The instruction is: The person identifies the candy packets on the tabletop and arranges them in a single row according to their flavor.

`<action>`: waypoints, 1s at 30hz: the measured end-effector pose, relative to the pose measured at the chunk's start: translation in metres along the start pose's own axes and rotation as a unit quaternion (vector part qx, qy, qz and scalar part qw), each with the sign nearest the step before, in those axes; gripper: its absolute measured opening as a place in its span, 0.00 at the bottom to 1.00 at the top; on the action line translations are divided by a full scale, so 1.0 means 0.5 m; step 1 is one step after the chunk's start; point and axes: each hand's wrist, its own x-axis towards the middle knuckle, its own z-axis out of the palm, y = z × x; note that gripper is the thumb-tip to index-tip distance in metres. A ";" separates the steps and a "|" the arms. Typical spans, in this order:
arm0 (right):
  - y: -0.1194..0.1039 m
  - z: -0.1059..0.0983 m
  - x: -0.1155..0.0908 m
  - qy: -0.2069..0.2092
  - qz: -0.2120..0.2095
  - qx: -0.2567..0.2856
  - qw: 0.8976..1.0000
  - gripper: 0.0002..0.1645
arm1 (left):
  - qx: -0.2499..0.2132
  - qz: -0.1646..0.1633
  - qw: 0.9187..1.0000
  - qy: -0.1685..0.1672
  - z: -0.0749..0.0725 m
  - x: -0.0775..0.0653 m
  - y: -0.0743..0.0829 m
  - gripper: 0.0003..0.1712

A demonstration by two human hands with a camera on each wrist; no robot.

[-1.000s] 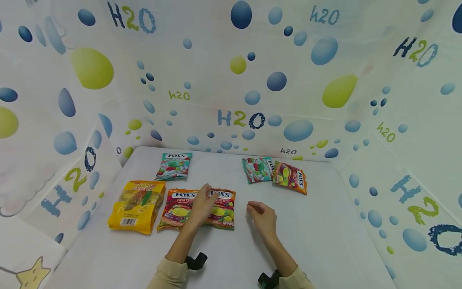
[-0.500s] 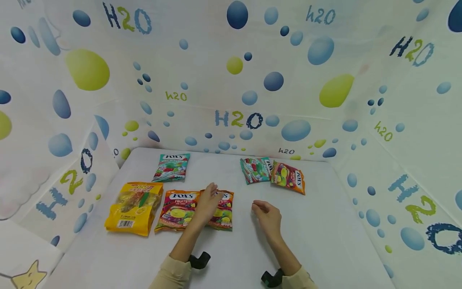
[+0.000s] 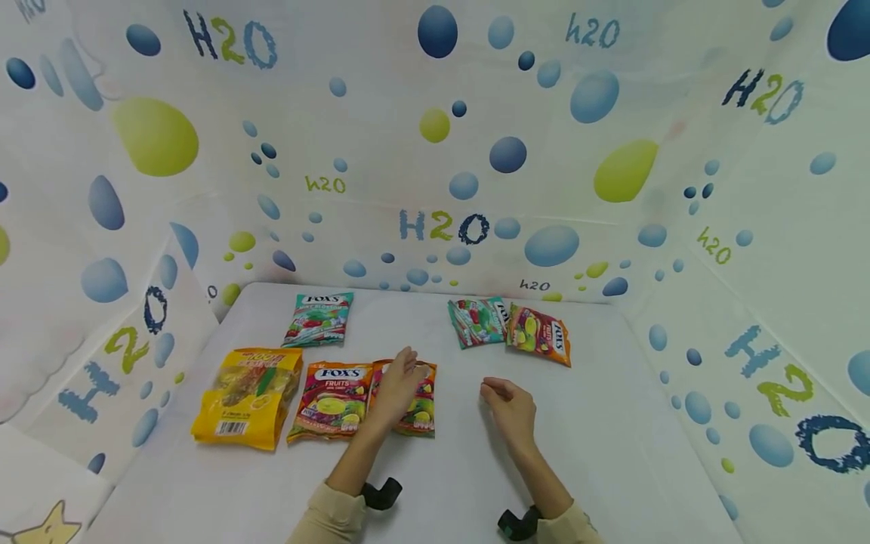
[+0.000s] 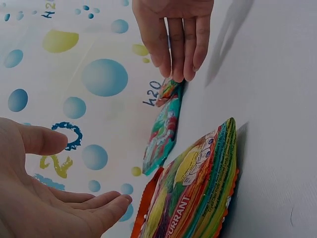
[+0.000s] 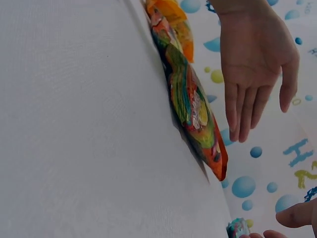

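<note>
My left hand (image 3: pixel 398 389) hovers over a red-orange Fox's Fruits candy bag (image 3: pixel 423 412), hiding part of it. In the right wrist view that left hand (image 5: pixel 257 64) shows straight fingers and a bare palm, apart from the bag (image 5: pixel 195 109). A second Fox's Fruits bag (image 3: pixel 331 400) lies against the first one's left side. My right hand (image 3: pixel 511 412) is held above the white table, to the right of both bags. Seen from the left wrist, the right hand (image 4: pixel 173 39) has its fingers extended downward and holds nothing.
A yellow candy bag (image 3: pixel 248 397) lies at the left. Behind it is a teal Fox's bag (image 3: pixel 318 320). Farther back on the right, another teal bag (image 3: pixel 478 323) touches a small orange Fox's bag (image 3: pixel 539 334). A printed backdrop (image 3: pixel 381 113) surrounds the white table (image 3: pixel 612 438).
My left hand has drifted right, from the seam between the two Fruits bags to above the right one. My right hand has also shifted slightly right. The bags keep their arrangement.
</note>
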 end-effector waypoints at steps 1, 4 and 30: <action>0.000 -0.002 0.001 0.001 0.000 0.000 1.000 0.16 | -0.002 0.001 1.000 0.000 0.001 -0.001 0.000 0.41; 0.000 -0.008 0.005 0.006 -0.004 -0.002 1.000 0.16 | -0.002 0.006 1.000 -0.001 0.006 -0.001 0.001 0.40; 0.011 -0.056 0.044 0.043 0.016 -0.018 0.999 0.16 | 0.009 0.018 1.000 -0.015 0.049 0.010 -0.005 0.39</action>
